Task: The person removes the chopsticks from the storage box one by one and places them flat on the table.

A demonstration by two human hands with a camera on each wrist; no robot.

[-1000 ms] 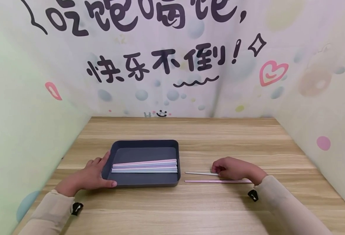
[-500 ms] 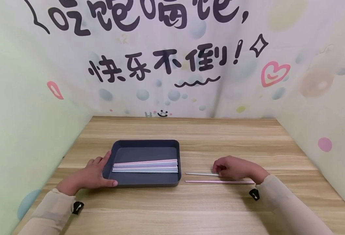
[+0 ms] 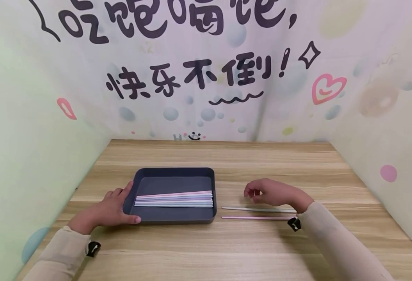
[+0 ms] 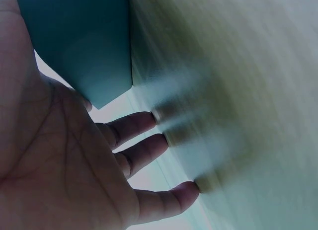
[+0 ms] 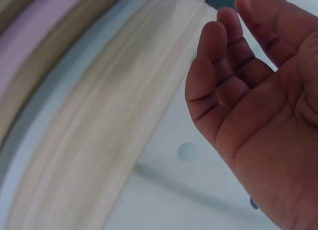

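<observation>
My left hand [image 3: 112, 208] rests against the left end of a dark grey tray [image 3: 174, 182], its thumb along the near wall and its index finger at the left wall. In the left wrist view, three fingertips touch the wood beside the tray wall. A row of pastel chopsticks [image 3: 173, 199] lies crosswise inside the tray. Right of it, a pale blue-green chopstick [image 3: 241, 209] and a pink chopstick [image 3: 251, 217] lie roughly parallel on the table. Above and just behind them hovers my right hand [image 3: 276, 191], fingers loosely curled with nothing in them.
The wood-grain table [image 3: 192, 253] is bordered by a printed back curtain [image 3: 206, 117] and pale side panels. Each wrist carries a small black device [image 3: 294, 224] at the sleeve cuff.
My right hand has let go of the pale blue-green chopstick and moved up and slightly left, uncovering more of it. My left hand, the tray and its chopsticks stay in place.
</observation>
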